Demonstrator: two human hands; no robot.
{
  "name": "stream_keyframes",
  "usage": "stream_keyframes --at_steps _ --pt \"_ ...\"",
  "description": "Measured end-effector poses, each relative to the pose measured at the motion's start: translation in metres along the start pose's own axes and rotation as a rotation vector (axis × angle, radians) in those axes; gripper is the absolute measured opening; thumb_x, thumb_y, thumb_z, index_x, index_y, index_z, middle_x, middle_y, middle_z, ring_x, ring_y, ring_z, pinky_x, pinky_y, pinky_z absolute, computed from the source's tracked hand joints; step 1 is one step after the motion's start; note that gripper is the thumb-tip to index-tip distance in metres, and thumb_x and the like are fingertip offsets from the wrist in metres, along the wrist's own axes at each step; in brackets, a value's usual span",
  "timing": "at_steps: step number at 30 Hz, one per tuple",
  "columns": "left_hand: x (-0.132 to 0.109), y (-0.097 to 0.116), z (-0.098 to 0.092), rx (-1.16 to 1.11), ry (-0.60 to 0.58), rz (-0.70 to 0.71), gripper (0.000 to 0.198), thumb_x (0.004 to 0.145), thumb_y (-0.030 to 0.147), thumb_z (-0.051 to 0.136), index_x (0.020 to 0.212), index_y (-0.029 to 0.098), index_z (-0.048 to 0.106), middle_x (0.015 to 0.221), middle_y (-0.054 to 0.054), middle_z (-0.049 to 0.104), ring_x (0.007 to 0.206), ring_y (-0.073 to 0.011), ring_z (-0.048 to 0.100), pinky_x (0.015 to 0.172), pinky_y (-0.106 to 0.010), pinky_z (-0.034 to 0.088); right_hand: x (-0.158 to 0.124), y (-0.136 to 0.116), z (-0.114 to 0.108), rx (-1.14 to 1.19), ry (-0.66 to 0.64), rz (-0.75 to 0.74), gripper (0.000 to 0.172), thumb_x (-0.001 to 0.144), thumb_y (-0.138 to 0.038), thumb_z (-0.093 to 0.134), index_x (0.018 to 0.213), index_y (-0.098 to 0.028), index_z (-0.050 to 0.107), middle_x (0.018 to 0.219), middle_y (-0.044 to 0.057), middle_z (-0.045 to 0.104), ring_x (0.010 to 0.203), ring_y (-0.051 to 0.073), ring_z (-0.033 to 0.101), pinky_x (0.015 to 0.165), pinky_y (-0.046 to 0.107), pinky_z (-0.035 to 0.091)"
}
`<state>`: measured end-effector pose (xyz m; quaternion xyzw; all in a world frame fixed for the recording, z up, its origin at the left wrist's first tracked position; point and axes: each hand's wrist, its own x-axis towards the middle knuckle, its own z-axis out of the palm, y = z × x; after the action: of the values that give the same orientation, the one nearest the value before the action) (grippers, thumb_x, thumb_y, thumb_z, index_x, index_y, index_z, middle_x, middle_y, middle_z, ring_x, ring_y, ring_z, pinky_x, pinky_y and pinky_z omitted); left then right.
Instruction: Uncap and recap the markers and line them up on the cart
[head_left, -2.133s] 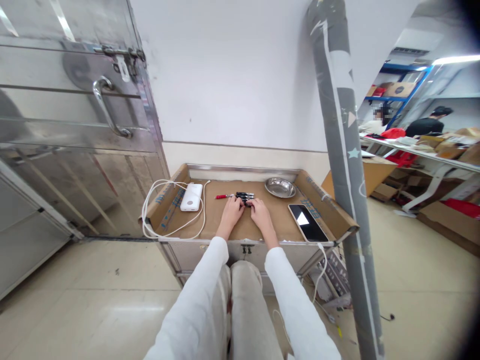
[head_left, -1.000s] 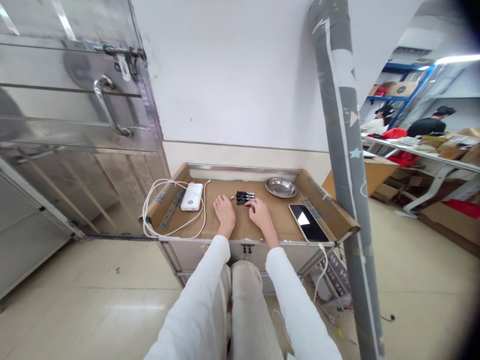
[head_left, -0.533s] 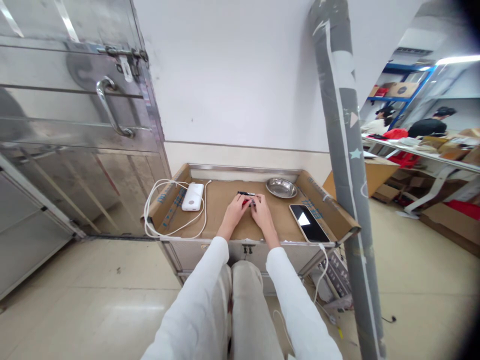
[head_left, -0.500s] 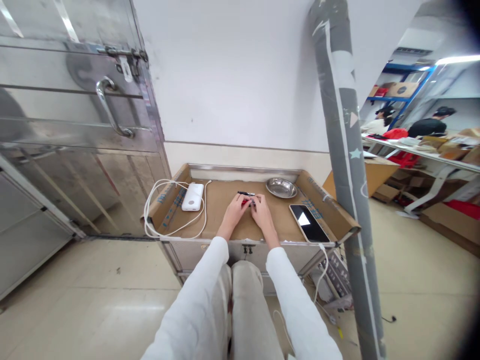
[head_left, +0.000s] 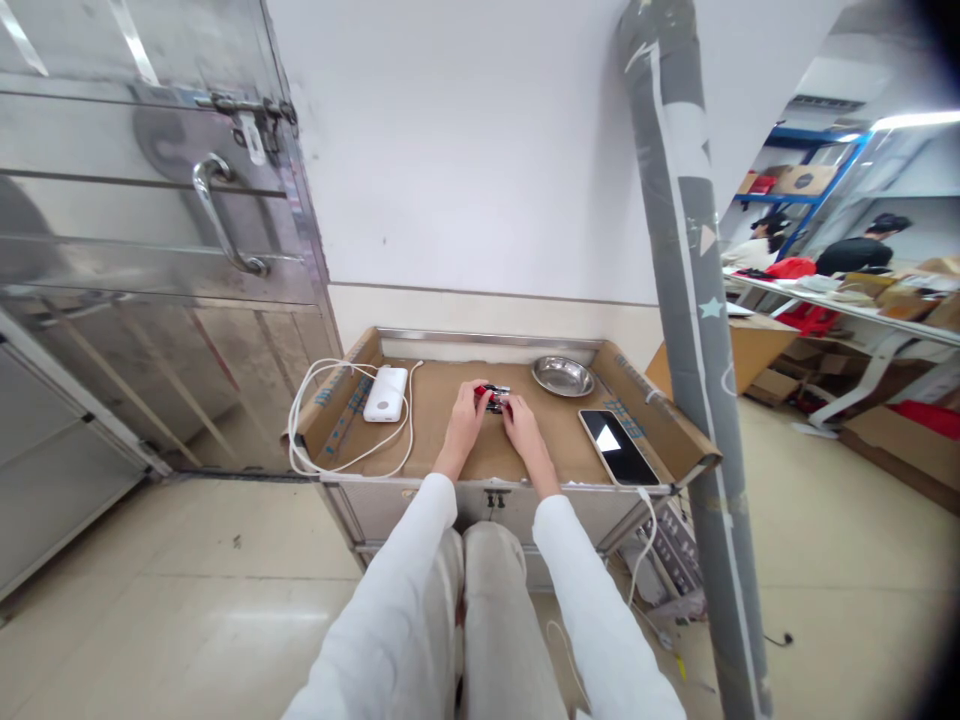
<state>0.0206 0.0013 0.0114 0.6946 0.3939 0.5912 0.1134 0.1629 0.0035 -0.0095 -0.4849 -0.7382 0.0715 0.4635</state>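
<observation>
My left hand (head_left: pixel 465 415) and my right hand (head_left: pixel 521 425) meet over the middle of a cardboard-lined tray (head_left: pixel 435 385). Between their fingertips is a small object with red, black and silvery parts (head_left: pixel 493 400), too small to name. The fingers of my left hand are closed on its red left end. My right hand pinches the right end, its fingers bent. Behind the fingertips shows a short dark, pen-like piece (head_left: pixel 496 388); whether it is joined to the held object I cannot tell. A round metal dish (head_left: pixel 562 376) lies beyond my right hand.
A white power bank (head_left: pixel 386 394) with a looped white cable (head_left: pixel 296 420) lies at left, a phone (head_left: pixel 618 446) at right. A tall wrapped roll (head_left: pixel 686 250) leans beside the tray. A metal door (head_left: pixel 165 220) stands left; two people are at work far right.
My left hand has turned and shifted slightly, and its fingers have lifted. The fingertips have moved apart a little, so more of the red and black object shows between them.
</observation>
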Motion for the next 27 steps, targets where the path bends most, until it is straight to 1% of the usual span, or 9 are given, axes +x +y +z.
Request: stream_keyframes --at_steps 5,9,11,13,16,19,21,23,27 --pt "0.0019 0.0036 -0.0037 0.051 0.06 -0.117 0.021 0.095 0.032 0.039 0.11 0.02 0.046 0.105 -0.008 0.057 0.097 -0.0149 0.059 0.087 -0.031 0.049 0.0008 -0.0027 -0.0013 -0.006 0.0 0.021 0.028 0.091 -0.022 0.036 0.106 -0.019 0.059 0.106 0.01 0.064 0.096 0.019 0.06 0.089 0.035 0.047" --pt "0.0032 0.0033 -0.0046 0.063 0.127 -0.141 0.019 0.094 0.031 0.04 0.108 0.019 0.046 0.105 -0.008 0.057 0.098 -0.0153 0.058 0.088 -0.031 0.047 0.001 -0.0067 -0.0031 -0.017 0.01 0.027 0.029 0.092 -0.025 0.036 0.106 -0.018 0.061 0.104 0.011 0.065 0.095 0.019 0.06 0.087 0.034 0.047" --pt "0.0035 0.0027 -0.0049 0.054 0.129 -0.148 0.018 0.094 0.031 0.041 0.107 0.019 0.047 0.103 -0.007 0.057 0.097 -0.0151 0.058 0.088 -0.031 0.047 0.0007 -0.0082 -0.0044 -0.04 0.029 0.037 0.031 0.093 -0.026 0.034 0.105 -0.018 0.061 0.104 0.011 0.065 0.096 0.019 0.06 0.088 0.034 0.046" --pt "0.0031 0.002 -0.0049 0.038 0.07 -0.155 0.017 0.094 0.03 0.042 0.105 0.019 0.048 0.1 -0.006 0.058 0.092 -0.0146 0.059 0.085 -0.03 0.047 0.0002 -0.0087 -0.0057 -0.08 0.062 0.057 0.033 0.094 -0.026 0.031 0.106 -0.017 0.06 0.104 0.012 0.064 0.097 0.019 0.059 0.089 0.033 0.046" --pt "0.0008 0.0006 -0.0043 0.054 -0.11 -0.103 0.012 0.092 0.029 0.046 0.099 0.02 0.051 0.095 -0.004 0.06 0.088 -0.0148 0.058 0.083 -0.029 0.047 -0.0005 -0.0075 -0.007 -0.155 0.104 0.097 0.035 0.094 -0.023 0.028 0.109 -0.014 0.059 0.104 0.013 0.063 0.097 0.02 0.058 0.087 0.034 0.046" --pt "-0.0028 -0.0014 -0.0031 0.171 -0.304 -0.023 0.006 0.089 0.026 0.052 0.089 0.02 0.054 0.091 -0.003 0.061 0.088 -0.0166 0.056 0.083 -0.031 0.045 -0.0007 -0.0055 -0.0071 -0.229 0.126 0.108 0.036 0.094 -0.02 0.027 0.109 -0.014 0.059 0.101 0.013 0.062 0.094 0.02 0.057 0.085 0.033 0.046" --pt "-0.0048 -0.0027 -0.0025 0.261 -0.386 -0.001 0.004 0.087 0.024 0.055 0.085 0.02 0.055 0.088 -0.002 0.061 0.087 -0.0177 0.055 0.083 -0.032 0.045 -0.0008 -0.0048 -0.0069 -0.268 0.138 0.101 0.037 0.093 -0.019 0.026 0.109 -0.015 0.059 0.099 0.012 0.062 0.092 0.02 0.057 0.085 0.033 0.045" --pt "-0.0059 -0.0033 -0.0024 0.332 -0.407 0.003 0.003 0.085 0.023 0.056 0.085 0.02 0.055 0.088 -0.003 0.061 0.086 -0.0182 0.055 0.082 -0.033 0.045 -0.001 -0.0049 -0.0069 -0.295 0.142 0.099 0.038 0.094 -0.02 0.026 0.111 -0.015 0.059 0.099 0.012 0.061 0.091 0.02 0.056 0.084 0.033 0.045" --pt "-0.0064 -0.0037 -0.0023 0.44 -0.363 -0.023 0.003 0.084 0.018 0.055 0.086 0.02 0.054 0.09 -0.004 0.058 0.089 -0.0191 0.053 0.084 -0.035 0.045 -0.0023 -0.0066 -0.0078 -0.312 0.118 0.098 0.039 0.094 -0.022 0.027 0.114 -0.015 0.059 0.1 0.012 0.061 0.093 0.021 0.056 0.085 0.033 0.044"
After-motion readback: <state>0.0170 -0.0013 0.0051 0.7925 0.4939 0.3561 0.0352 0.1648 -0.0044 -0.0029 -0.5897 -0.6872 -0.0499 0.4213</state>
